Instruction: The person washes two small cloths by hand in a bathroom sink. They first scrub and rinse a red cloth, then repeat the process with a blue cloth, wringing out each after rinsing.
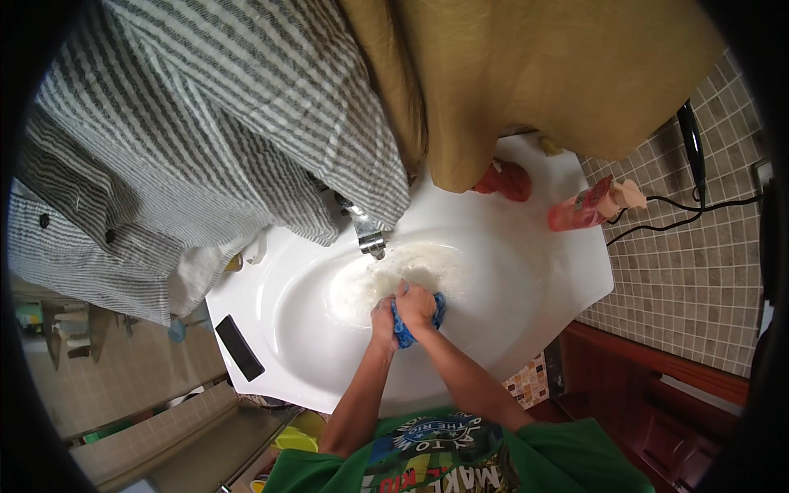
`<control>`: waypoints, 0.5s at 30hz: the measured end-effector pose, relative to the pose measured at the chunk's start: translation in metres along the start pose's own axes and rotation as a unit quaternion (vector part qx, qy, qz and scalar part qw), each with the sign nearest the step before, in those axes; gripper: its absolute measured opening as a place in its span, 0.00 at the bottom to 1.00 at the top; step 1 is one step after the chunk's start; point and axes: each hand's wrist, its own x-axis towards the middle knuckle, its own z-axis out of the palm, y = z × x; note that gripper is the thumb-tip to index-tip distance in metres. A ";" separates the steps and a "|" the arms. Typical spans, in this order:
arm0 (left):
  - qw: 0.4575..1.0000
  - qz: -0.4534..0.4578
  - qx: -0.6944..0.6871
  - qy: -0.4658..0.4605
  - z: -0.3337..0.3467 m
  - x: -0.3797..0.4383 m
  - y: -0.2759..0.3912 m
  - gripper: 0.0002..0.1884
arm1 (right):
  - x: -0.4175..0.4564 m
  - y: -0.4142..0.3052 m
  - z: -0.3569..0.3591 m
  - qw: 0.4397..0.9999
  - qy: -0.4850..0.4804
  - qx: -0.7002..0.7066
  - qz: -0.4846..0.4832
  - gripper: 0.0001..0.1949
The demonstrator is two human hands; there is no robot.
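Note:
A wet-looking blue cloth [405, 333] is bunched between my two hands, over the front part of a white oval washbasin [493, 320]. My left hand [383, 323] grips it from the left side. On the right, my right hand [416, 305] is closed over it, and blue folds stick out past the knuckles and below the palms. Whitish suds [363, 286] float on the water in the basin beyond my hands. Above the suds juts a chrome faucet [371, 240]; a hanging cloth covers part of its body.
A striped garment [246, 123] and a mustard cloth [542, 74] hang over the basin's back. A black phone [239, 348] lies on the left rim. On the right rim stand a pink pump bottle [582, 206] and, farther back, a red object [508, 180]. Black cords [672, 219] run along the tiled wall.

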 end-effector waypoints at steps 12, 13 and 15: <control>0.999 -0.013 -0.009 0.035 0.003 -0.010 -0.003 0.09 | -0.028 0.012 0.003 0.999 0.017 0.024 -0.038 0.18; 0.994 0.079 0.077 0.005 -0.009 0.004 -0.005 0.09 | -0.033 0.004 -0.003 0.998 0.016 0.032 -0.045 0.19; 0.976 0.132 0.168 -0.032 -0.032 0.026 -0.019 0.11 | -0.055 -0.003 -0.009 0.996 0.007 0.041 -0.079 0.19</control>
